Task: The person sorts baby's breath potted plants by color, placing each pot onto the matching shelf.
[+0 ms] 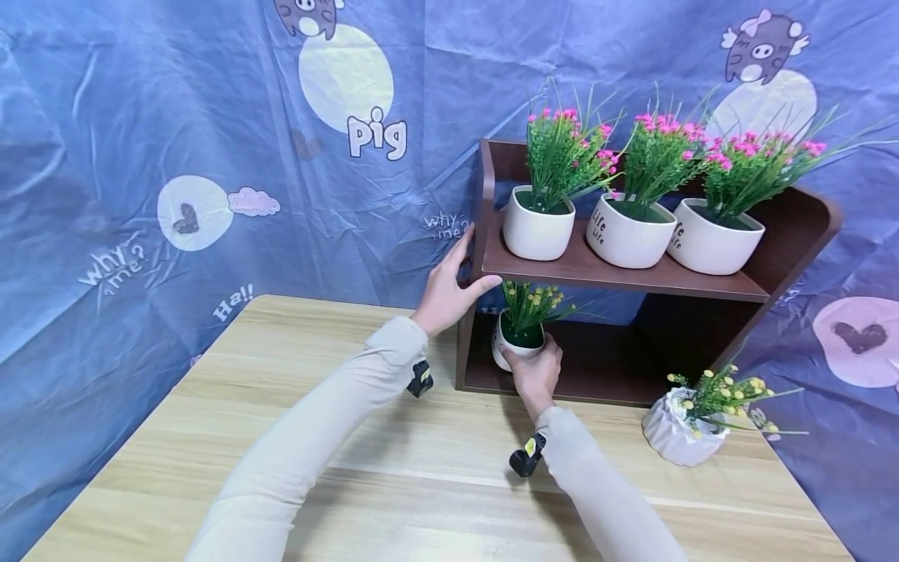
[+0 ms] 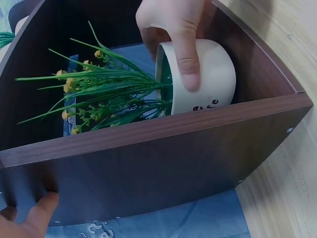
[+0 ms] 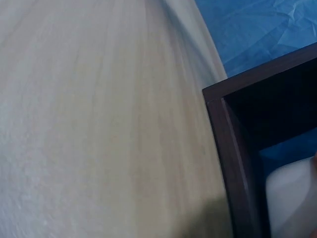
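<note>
A dark brown two-tier shelf (image 1: pixel 583 275) stands on the table. My right hand (image 1: pixel 539 371) reaches into its lower tier and grips a white pot (image 1: pixel 500 343) of yellow flowers, which is at the left end. In the left wrist view the thumb lies over the side of the pot (image 2: pixel 215 69), near its black lettering. Only part of the white pot (image 3: pixel 292 198) shows in the right wrist view. My left hand (image 1: pixel 449 290) rests against the shelf's left side, fingers extended along the outer panel (image 2: pixel 133 173) and thumb pointing toward the upper board's front edge.
Three white pots with pink flowers, left (image 1: pixel 538 234), middle (image 1: pixel 632 238) and right (image 1: pixel 716 242), line the upper tier. A ridged white pot (image 1: pixel 684 429) with yellow flowers stands on the wooden table (image 1: pixel 393 499) at the shelf's right. Blue printed cloth (image 1: pixel 140 117) hangs behind.
</note>
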`<control>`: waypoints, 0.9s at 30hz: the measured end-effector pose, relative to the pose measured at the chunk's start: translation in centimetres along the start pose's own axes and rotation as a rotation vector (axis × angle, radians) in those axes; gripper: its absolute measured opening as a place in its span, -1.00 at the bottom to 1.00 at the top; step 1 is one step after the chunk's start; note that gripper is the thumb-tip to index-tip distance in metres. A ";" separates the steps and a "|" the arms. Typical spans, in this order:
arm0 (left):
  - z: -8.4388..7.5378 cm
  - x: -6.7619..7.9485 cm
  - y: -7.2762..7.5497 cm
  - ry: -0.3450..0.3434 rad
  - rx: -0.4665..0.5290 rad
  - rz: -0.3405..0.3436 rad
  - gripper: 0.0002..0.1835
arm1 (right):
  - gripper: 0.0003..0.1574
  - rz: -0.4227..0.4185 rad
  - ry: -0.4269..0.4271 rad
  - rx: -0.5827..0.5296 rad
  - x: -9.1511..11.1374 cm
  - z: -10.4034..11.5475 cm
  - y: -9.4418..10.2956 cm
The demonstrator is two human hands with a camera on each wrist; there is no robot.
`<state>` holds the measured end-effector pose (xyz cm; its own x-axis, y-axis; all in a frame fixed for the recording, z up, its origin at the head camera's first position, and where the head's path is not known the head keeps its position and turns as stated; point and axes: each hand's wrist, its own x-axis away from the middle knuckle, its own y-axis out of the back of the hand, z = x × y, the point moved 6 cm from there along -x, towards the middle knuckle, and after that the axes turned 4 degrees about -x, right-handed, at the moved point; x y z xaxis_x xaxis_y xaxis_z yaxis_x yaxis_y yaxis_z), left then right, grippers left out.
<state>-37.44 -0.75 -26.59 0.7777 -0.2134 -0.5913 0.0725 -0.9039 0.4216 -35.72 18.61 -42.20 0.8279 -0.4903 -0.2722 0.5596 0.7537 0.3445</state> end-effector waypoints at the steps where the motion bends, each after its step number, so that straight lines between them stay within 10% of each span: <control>1: 0.0 0.0 0.0 -0.001 -0.001 0.000 -0.07 | 0.08 -0.002 0.000 -0.003 0.0 -0.1 -0.1; 27: 0.2 -0.1 -0.2 -0.004 0.005 -0.009 -0.07 | 0.09 -0.014 0.030 0.000 0.1 -0.3 -1.1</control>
<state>-37.63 -0.67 -26.75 0.7743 -0.2065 -0.5982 0.0764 -0.9079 0.4123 -36.25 17.81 -42.88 0.8187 -0.4874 -0.3037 0.5710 0.7471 0.3402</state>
